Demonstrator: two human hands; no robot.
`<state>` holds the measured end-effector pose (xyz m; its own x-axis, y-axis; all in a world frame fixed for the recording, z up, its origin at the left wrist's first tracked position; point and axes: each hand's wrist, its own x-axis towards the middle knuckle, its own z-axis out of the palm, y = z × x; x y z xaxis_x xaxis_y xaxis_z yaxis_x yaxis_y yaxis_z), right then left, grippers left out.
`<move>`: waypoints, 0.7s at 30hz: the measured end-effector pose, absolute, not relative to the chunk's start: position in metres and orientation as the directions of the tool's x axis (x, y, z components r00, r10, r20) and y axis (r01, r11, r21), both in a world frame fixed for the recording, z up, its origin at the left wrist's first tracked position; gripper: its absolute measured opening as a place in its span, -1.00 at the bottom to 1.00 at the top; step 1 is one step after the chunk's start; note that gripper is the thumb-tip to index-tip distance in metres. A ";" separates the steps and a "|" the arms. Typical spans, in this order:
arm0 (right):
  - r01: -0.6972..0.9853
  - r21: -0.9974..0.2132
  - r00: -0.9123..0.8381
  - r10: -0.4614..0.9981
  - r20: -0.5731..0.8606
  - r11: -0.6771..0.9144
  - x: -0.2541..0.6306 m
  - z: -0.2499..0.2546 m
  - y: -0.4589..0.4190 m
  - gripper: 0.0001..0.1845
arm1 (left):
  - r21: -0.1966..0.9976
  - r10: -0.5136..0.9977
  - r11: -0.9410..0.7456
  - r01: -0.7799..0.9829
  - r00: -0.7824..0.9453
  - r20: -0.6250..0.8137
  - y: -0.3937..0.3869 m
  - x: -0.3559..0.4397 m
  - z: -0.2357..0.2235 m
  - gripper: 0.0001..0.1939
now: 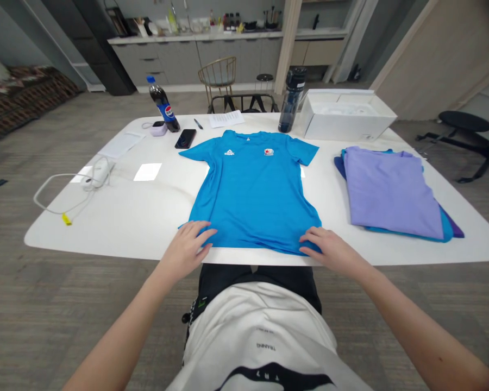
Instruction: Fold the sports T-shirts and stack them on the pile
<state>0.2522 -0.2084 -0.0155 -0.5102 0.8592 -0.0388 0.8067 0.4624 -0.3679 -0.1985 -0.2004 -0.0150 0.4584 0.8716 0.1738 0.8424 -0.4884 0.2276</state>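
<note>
Between the left hand [188, 245] and the right hand [329, 247], a blue sports T-shirt [255, 190] is laid flat

At the hands, the two near corners of the hem are touched, one by each. Both hands are held loosely open, palms turned down, fingers and thumbs parted. From the hands the shirt is spread away, front up, over the white table [138, 222]; its collar is set farthest off, and two small emblems are seen on its chest.

Well to the right of the right hand, a lavender folded garment [391, 190] is stacked on blue and dark cloth. Beyond that hand, a dark water bottle [291, 103] is stood beside a white box [346, 127]. Beyond the left hand, a black smartphone [186, 139] is laid near an upright Pepsi bottle [163, 105]. Farther left of that hand, a white corded device [100, 172] is placed, its cable tipped with yellow.
</note>
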 end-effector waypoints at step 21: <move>0.923 -0.218 -0.322 0.947 0.007 0.316 0.270 -0.044 -0.251 -0.62 | -0.036 0.958 -0.285 0.958 0.285 0.013 -0.241 -0.189 -0.035 -0.68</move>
